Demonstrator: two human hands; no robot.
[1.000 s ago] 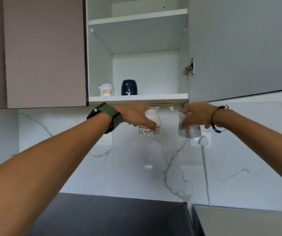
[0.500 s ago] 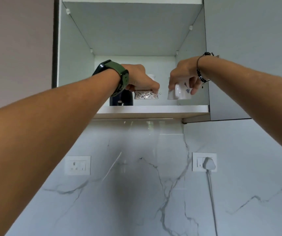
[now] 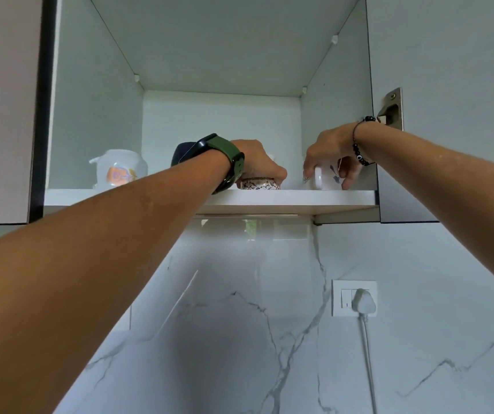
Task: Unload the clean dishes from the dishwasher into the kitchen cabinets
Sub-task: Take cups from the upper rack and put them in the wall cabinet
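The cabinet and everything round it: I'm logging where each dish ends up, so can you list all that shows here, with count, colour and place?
patterned cup: 1, white with dark print, shelf middle, under the left hand
white cup: 1, white with a blue motif, shelf right, in the right hand
dark cup: 1, navy, shelf, behind the left wrist
jug: 1, translucent with orange print, shelf left
shelf: 1, white, bottom of the open cabinet
cabinet door: 1, grey, open, right
hinge: 1, metal, on the door
socket: 1, white, plug in it, marble wall
left hand: 1, green watch, grips the patterned cup
right hand: 1, bead bracelet, holds the white cup
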